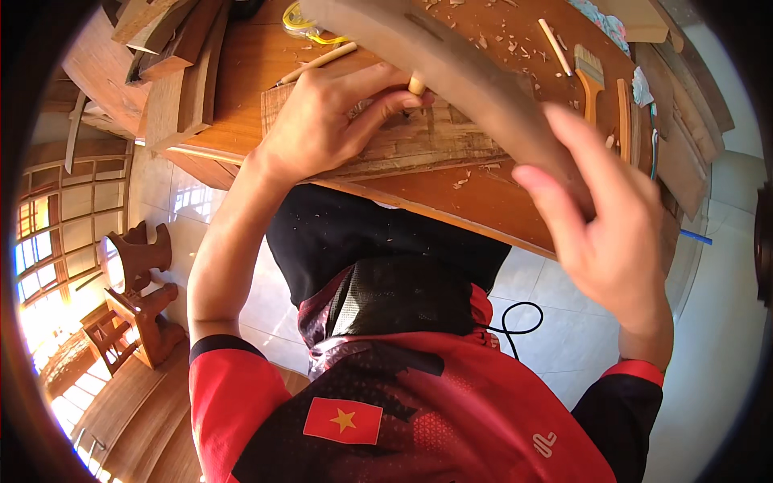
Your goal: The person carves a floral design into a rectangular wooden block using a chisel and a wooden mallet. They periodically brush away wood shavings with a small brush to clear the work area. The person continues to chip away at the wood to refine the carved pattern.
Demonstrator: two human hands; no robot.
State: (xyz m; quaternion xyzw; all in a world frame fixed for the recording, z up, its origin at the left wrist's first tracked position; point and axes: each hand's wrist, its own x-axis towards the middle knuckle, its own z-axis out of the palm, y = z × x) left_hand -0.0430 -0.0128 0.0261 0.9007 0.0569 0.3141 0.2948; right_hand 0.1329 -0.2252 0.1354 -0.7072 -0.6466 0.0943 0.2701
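My left hand (342, 113) rests on a wooden board (447, 149) at the near edge of the table, its fingers closed round a chisel. Only the pale end of the chisel's handle (416, 84) shows above the thumb; its blade is hidden. In my right hand (608, 209) is a long wooden club used as a mallet (475, 84). The fingers wrap its near end, and its thick part reaches up and left over the board, passing close by the chisel handle. Whether the two touch, I cannot tell. The board's surface looks rough and cut.
Another wooden-handled tool (318, 64) and a yellow tape measure (299, 22) lie beyond my left hand. To the right are a pale stick (555, 47), a flat brush (589, 68) and a cloth (604, 22). Shavings litter the table (233, 88). Planks (189, 88) are stacked at left.
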